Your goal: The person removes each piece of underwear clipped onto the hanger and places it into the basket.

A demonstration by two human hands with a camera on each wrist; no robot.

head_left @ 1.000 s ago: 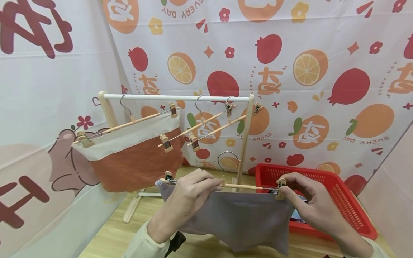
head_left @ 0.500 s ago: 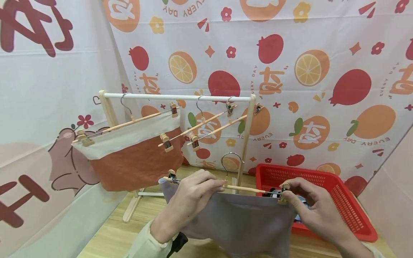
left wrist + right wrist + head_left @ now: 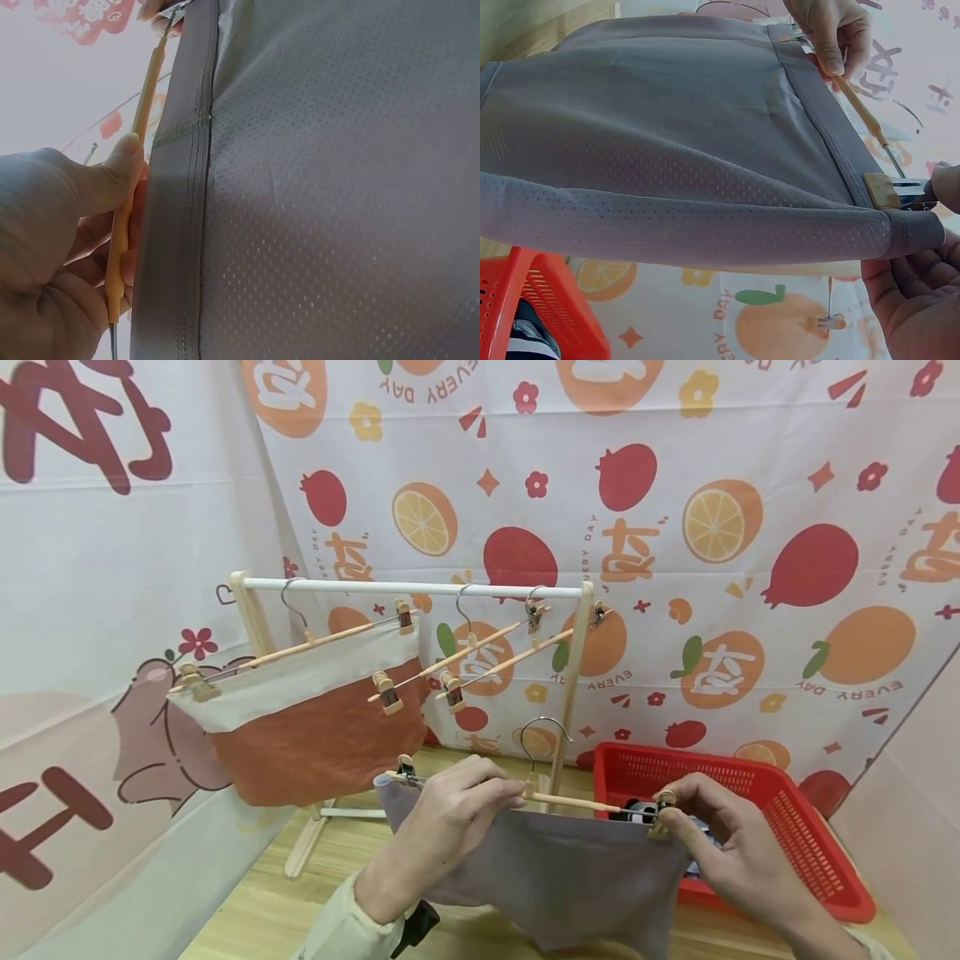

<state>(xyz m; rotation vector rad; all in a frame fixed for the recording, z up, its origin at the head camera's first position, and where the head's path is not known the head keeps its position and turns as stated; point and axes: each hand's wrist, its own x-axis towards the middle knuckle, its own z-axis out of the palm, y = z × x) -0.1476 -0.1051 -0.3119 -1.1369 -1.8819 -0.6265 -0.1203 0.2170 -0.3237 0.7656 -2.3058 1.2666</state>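
A grey garment (image 3: pixel 570 860) with fine mesh holes and a stitched waistband hangs from a wooden clip hanger (image 3: pixel 573 801), below its metal hook. My left hand (image 3: pixel 453 831) grips the hanger's bar near the middle, thumb against the wood in the left wrist view. At the bar's right end my right hand (image 3: pixel 738 835) pinches the clip (image 3: pixel 883 190) between thumb and fingers. That clip sits over the waistband's corner, and a little waistband sticks out past it in the right wrist view. The other clip (image 3: pixel 406 767) stands at the garment's left corner.
Behind my hands stands a small rack with a white rail (image 3: pixel 420 586). From it hang an orange-and-white garment (image 3: pixel 322 735) on a clip hanger and two bare clip hangers. A red basket (image 3: pixel 810 835) holding some cloth is on the wooden table (image 3: pixel 247 918), at right.
Hanger, garment and both hands have shifted slightly right, and the right end has dropped a little. Both hands keep the same hold.
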